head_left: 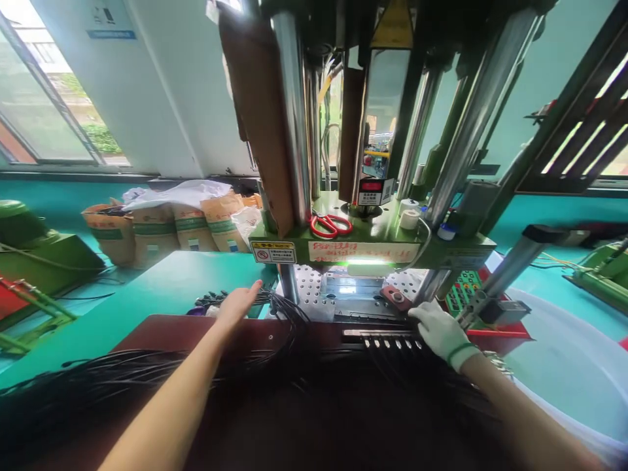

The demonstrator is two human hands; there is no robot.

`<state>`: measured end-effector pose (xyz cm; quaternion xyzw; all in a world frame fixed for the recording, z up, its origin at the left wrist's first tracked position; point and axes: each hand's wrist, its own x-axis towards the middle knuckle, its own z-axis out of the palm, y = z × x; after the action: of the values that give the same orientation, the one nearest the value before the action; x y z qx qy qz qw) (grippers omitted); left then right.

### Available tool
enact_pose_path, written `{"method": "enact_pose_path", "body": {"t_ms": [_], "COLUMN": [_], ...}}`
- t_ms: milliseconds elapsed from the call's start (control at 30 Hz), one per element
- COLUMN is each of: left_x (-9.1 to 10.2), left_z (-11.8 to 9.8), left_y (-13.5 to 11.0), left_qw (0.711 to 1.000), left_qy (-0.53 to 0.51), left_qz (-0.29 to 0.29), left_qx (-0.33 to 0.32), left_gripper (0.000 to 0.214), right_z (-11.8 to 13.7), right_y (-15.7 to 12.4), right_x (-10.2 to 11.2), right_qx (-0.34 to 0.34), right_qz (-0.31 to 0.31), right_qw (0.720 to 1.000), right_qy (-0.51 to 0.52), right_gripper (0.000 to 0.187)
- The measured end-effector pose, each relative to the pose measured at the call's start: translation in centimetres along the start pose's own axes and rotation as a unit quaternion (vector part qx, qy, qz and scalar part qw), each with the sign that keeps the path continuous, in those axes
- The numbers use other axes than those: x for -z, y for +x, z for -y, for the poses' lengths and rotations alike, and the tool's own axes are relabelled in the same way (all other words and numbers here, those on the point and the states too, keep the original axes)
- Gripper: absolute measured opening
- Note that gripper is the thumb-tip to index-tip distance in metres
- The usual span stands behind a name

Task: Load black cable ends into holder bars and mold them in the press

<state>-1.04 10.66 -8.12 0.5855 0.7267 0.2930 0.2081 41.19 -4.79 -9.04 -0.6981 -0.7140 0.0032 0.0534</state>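
My left hand, bare, is closed around a bundle of black cables at the left of the press. Black connector ends stick out to its left, and the cables droop to the right over the dark red table edge. My right hand, in a white glove with a green cuff, is at the right front of the press bed, fingers curled down near the end of a black strip. What its fingertips grip is hidden. Just left of it, a metal bar holds several cables with silvery tips.
The green press rises ahead, with steel columns and red-handled scissors on its plate. A button panel stands at right, beside a large pale tub. More black cables lie in front; sacks stand behind.
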Motion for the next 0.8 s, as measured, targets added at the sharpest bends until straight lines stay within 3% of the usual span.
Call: {"method": "enact_pose_path", "body": {"t_ms": [100, 167, 233, 300, 367, 400, 533, 633, 700, 800], "left_x": [1.5, 1.5, 0.6, -1.2, -3.7, -5.0, -9.2, -10.3, -10.4, -10.4], "left_z": [-2.3, -4.7, -7.3, -9.2, -10.1, -10.2, -9.5, -9.6, -10.2, -11.6], "left_y": [-4.8, -9.7, -15.3, -20.2, -23.7, -24.9, -26.7, -26.9, -26.9, -26.5], "left_qw": [0.991, 0.976, 0.955, 0.916, 0.873, 0.859, 0.838, 0.749, 0.712, 0.730], "left_qy": [0.000, -0.045, -0.088, -0.135, -0.208, -0.243, -0.391, -0.482, -0.503, -0.479], "left_qz": [-0.053, -0.019, 0.103, 0.267, 0.398, 0.427, 0.379, 0.425, 0.465, 0.483], "left_qx": [-0.123, -0.211, -0.263, -0.267, -0.192, -0.145, 0.048, 0.164, 0.156, 0.068], "left_gripper": [0.034, 0.030, 0.028, 0.025, 0.025, 0.028, 0.036, 0.038, 0.041, 0.039], "right_z": [0.6, 1.0, 1.2, 1.2, 1.0, 0.8, 0.5, 0.8, 1.1, 1.5], "right_y": [-1.3, -1.5, -1.4, -0.9, -0.3, -0.1, 0.5, 0.5, 0.6, 1.2], "right_x": [0.7, 0.9, 1.0, 1.3, 1.9, 2.4, 4.0, 4.8, 5.4, 6.4], "right_qx": [0.057, 0.067, 0.067, 0.071, 0.075, 0.074, 0.041, -0.002, -0.017, -0.018], "right_qz": [0.063, 0.091, 0.106, 0.127, 0.151, 0.163, 0.193, 0.167, 0.136, 0.093], "right_qw": [0.994, 0.990, 0.988, 0.985, 0.982, 0.981, 0.979, 0.985, 0.990, 0.995], "right_qy": [-0.071, -0.088, -0.094, -0.094, -0.085, -0.077, -0.048, -0.029, -0.010, 0.026], "right_gripper": [0.037, 0.039, 0.038, 0.037, 0.037, 0.037, 0.034, 0.034, 0.036, 0.039]}}
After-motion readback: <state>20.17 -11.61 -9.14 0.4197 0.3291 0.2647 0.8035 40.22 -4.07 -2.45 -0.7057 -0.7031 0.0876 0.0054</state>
